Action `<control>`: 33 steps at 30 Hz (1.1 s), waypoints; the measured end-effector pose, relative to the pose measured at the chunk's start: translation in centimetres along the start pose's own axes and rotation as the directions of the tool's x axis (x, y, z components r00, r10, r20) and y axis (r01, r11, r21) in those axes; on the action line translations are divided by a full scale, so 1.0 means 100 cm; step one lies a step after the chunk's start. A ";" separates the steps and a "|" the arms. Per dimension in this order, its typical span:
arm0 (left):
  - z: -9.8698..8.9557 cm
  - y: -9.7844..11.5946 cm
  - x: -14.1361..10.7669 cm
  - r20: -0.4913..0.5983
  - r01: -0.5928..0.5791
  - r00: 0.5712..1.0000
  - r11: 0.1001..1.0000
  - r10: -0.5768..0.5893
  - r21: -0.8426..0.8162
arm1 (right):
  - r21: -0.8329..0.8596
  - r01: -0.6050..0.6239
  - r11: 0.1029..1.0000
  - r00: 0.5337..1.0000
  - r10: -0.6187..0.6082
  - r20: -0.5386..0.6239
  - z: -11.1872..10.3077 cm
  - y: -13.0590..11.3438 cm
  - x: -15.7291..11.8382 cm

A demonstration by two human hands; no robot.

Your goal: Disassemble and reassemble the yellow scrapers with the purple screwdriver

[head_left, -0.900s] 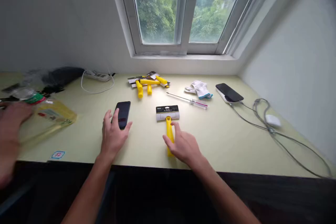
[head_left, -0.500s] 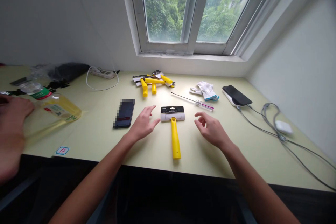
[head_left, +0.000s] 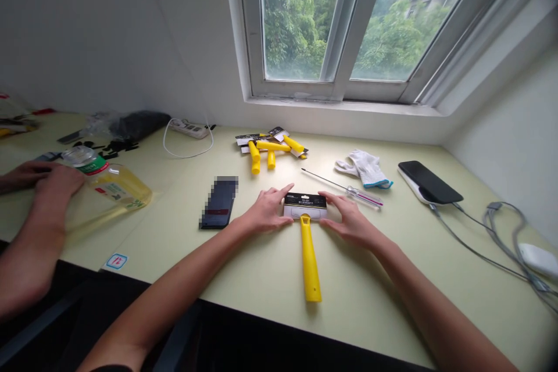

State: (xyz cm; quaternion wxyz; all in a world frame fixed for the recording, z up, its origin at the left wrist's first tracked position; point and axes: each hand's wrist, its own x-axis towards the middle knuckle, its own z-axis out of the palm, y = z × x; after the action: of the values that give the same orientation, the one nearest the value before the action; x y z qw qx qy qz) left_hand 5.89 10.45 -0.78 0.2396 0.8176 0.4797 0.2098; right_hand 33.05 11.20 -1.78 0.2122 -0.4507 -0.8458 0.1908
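A yellow-handled scraper (head_left: 310,258) lies on the table in front of me, its handle pointing towards me. Black-and-white card packaging (head_left: 305,207) covers its wide head. My left hand (head_left: 269,210) grips the head's left end between thumb and fingers, and my right hand (head_left: 349,218) has the right end the same way. Beyond my right hand lies a screwdriver (head_left: 361,195) with a clear handle and long thin shaft. A dark phone (head_left: 220,203) rests to the left of my left hand.
Several more yellow-handled scrapers (head_left: 272,146) are piled near the window. A white glove (head_left: 364,167), a phone on a white block (head_left: 429,181) and grey cables (head_left: 492,226) are on the right. At left, another person's arm (head_left: 47,209) is beside an oil bottle (head_left: 120,186).
Both my hands have moved inward from either side of the scraper and now hold the ends of its head. The camera view has shifted, so everything sits further right.
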 end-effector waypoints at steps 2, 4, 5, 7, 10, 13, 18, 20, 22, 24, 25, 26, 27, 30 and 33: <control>0.000 -0.002 0.004 -0.015 0.013 1.000 1.000 -0.013 -0.026 | 0.027 0.001 1.000 1.000 -0.001 0.003 -0.001 0.001 0.004; 0.001 -0.004 0.006 -0.035 0.022 0.999 0.998 -0.024 -0.066 | 0.052 -0.013 0.999 1.000 0.013 0.007 -0.001 0.000 0.006; 0.002 -0.005 0.007 -0.045 0.023 0.999 0.996 -0.027 -0.090 | 0.065 -0.023 0.998 1.000 0.023 0.007 0.000 0.000 0.007; 0.003 -0.007 0.009 -0.070 0.021 0.997 0.991 -0.031 -0.131 | 0.091 -0.043 0.995 0.999 0.043 0.001 0.002 0.001 0.007; 0.005 -0.010 0.008 -0.094 0.022 0.995 0.986 -0.038 -0.168 | 0.110 -0.062 0.992 0.998 0.063 -0.009 0.006 0.004 0.007; 0.006 -0.011 0.008 -0.103 0.034 0.993 0.984 -0.053 -0.176 | 0.099 -0.062 0.993 0.998 0.065 -0.026 0.009 0.007 0.006; 0.005 -0.007 0.005 -0.105 0.013 0.994 0.993 -0.026 -0.118 | 0.061 -0.042 0.997 0.998 0.044 -0.041 0.013 0.013 0.004; 0.005 -0.005 0.004 -0.112 0.023 0.993 0.995 -0.034 -0.094 | 0.056 -0.043 0.998 0.998 0.046 -0.046 0.016 0.019 0.004; 0.005 -0.005 0.005 -0.120 0.020 0.992 0.996 -0.030 -0.084 | 0.049 -0.054 0.997 0.996 0.057 -0.068 0.020 0.025 0.006; 0.005 -0.005 0.006 -0.129 0.001 0.992 0.996 -0.012 -0.087 | 0.044 -0.057 0.997 0.995 0.061 -0.083 0.021 0.025 0.009; 0.005 -0.006 0.006 -0.136 -0.009 0.991 0.996 -0.003 -0.090 | 0.045 -0.053 0.998 0.995 0.057 -0.083 0.021 0.022 0.010; 0.005 -0.006 0.007 -0.144 -0.017 0.990 0.995 0.003 -0.095 | 0.047 -0.045 0.998 0.996 0.049 -0.075 0.019 0.018 0.010; 0.006 -0.006 0.007 -0.154 -0.022 0.988 0.995 0.006 -0.100 | 0.054 -0.031 0.998 0.997 0.034 -0.068 0.015 0.014 0.010; 0.007 -0.011 0.010 -0.185 -0.024 0.983 0.991 -0.001 -0.132 | 0.012 -0.015 1.000 0.999 0.015 -0.044 -0.001 0.011 0.008; 0.007 -0.017 0.014 -0.190 -0.026 0.982 0.988 -0.004 -0.154 | -0.180 -0.121 0.976 0.976 0.084 -0.201 -0.022 0.028 0.001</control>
State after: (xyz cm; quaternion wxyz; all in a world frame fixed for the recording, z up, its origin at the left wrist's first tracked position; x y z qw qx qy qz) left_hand 5.76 12.26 -2.14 0.2548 0.7754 0.4778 0.3249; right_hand 36.09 13.03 -1.36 0.2384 -0.5287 -0.8112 0.0747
